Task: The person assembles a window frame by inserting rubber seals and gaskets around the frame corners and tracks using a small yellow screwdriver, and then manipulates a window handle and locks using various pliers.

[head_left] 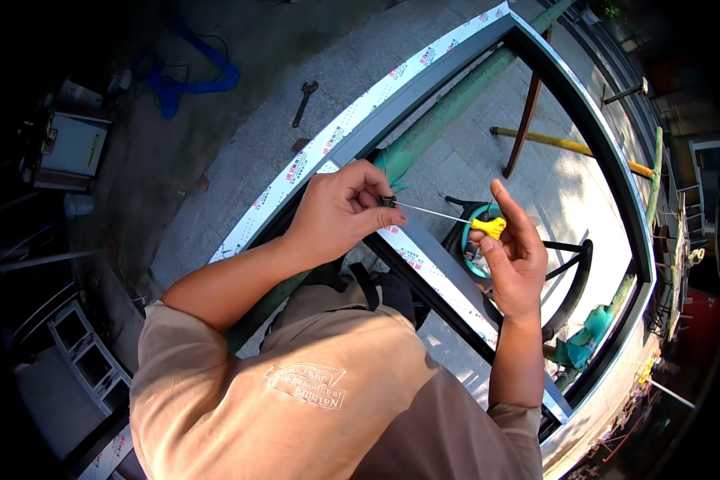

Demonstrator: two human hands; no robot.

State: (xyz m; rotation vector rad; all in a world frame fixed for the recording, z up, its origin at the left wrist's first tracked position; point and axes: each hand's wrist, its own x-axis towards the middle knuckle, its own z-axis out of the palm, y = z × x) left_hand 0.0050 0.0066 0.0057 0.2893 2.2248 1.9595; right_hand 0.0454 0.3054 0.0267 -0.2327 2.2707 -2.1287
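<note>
- Head view: an outdoor paved yard [472, 152] in strong sun, grey stone slabs underfoot, darker shaded ground off to the left.
- A large dark metal window frame [608, 152] lies across the paving, its bars covered in white protective film with small printed marks; everything below is placed relative to this frame.
- The left hand [340, 212] sits over the frame's middle bar, fingers curled shut, thumb and forefinger pinching a small dark fitting [386, 201].
- The right hand [514, 256] is just right of that bar, inside the frame opening, fingers closed round the yellow handle of a thin screwdriver [488, 226].
- The screwdriver's slim shaft runs left from the handle, its tip meeting the small dark fitting.
- A teal ring-shaped object [466, 254] lies under the right hand, partly hidden.
- A green pole [448, 108] runs beneath the frame's upper-left bar.
- A yellow rod [568, 146] shows through the frame's upper opening.
- A black wrench [304, 100] lies on the paving outside the frame, upper left.
- A blue strap [196, 76] lies further left of the wrench, in shade.
</note>
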